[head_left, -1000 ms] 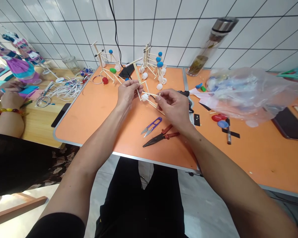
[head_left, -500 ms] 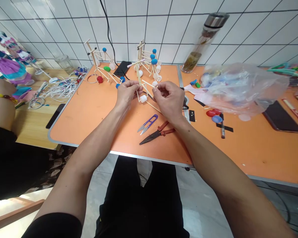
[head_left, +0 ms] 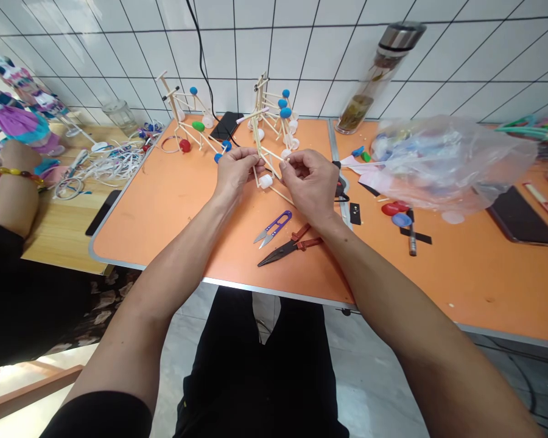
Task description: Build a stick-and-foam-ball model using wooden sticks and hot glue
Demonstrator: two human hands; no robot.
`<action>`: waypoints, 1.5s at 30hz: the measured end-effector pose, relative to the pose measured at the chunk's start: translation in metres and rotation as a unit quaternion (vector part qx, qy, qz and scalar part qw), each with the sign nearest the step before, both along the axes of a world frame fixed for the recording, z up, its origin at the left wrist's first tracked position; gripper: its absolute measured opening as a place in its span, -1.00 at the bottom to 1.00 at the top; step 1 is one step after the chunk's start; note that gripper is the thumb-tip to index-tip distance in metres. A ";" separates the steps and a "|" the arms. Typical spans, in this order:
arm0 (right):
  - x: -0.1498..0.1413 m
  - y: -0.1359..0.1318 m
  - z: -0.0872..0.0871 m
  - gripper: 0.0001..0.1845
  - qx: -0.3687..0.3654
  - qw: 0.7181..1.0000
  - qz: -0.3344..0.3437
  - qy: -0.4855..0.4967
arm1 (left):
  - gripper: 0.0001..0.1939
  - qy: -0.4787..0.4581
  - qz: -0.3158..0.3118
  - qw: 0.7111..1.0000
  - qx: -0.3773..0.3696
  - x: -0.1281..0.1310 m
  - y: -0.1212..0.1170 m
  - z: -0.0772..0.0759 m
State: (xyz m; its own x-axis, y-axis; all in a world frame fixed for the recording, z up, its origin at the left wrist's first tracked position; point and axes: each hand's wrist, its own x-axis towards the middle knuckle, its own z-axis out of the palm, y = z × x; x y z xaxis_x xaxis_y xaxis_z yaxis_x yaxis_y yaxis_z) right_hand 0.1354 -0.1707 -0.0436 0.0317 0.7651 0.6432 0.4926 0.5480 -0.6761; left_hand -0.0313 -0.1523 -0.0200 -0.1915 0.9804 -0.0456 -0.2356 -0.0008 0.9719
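Between my hands stands a small frame of thin wooden sticks (head_left: pixel 257 135), with a white cylindrical piece (head_left: pixel 265 181) low on it. My left hand (head_left: pixel 236 172) pinches the frame's upright sticks from the left. On the other side, my right hand (head_left: pixel 311 182) is closed, thumb and forefinger gripping the end of a slanting stick of the same frame; its other fingers are curled. Below the hands lie purple thread snips (head_left: pixel 274 229) and pliers with red-brown handles (head_left: pixel 288 246). Behind them are two more stick frames with coloured balls, one left (head_left: pixel 182 121), one centre (head_left: pixel 267 100).
A glass bottle with a steel lid (head_left: pixel 369 79) stands by the tiled wall. To the right are a clear plastic bag (head_left: pixel 456 161), a dark phone (head_left: pixel 525 216) and a red cap (head_left: pixel 393 208). A co-worker's arm (head_left: pixel 13 188) is at the far left, beside white strips (head_left: pixel 116 163).
Both hands keep their hold on the stick frame, nearly still. The whole view has shifted slightly, and the co-worker's arm at the left has moved a little to the right.
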 end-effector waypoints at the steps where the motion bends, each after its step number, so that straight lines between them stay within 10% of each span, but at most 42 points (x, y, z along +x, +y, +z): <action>1: 0.000 0.001 -0.001 -0.88 0.007 1.000 0.001 0.006 | -0.85 0.001 -0.002 1.000 0.001 0.000 0.000 0.000; 45: -0.002 0.009 -0.003 -0.90 0.066 0.997 0.020 0.022 | -0.85 0.034 0.000 0.999 0.023 -0.001 0.003 -0.004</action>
State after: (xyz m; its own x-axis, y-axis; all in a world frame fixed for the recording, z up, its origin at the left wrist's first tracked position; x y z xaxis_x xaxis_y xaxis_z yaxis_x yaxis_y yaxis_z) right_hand 0.1338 -0.1616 -0.0470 0.0333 0.6748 0.7372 0.4400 0.6524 -0.6171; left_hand -0.0324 -0.1491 -0.0245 -0.1932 0.9811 0.0134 -0.1693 -0.0468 0.9845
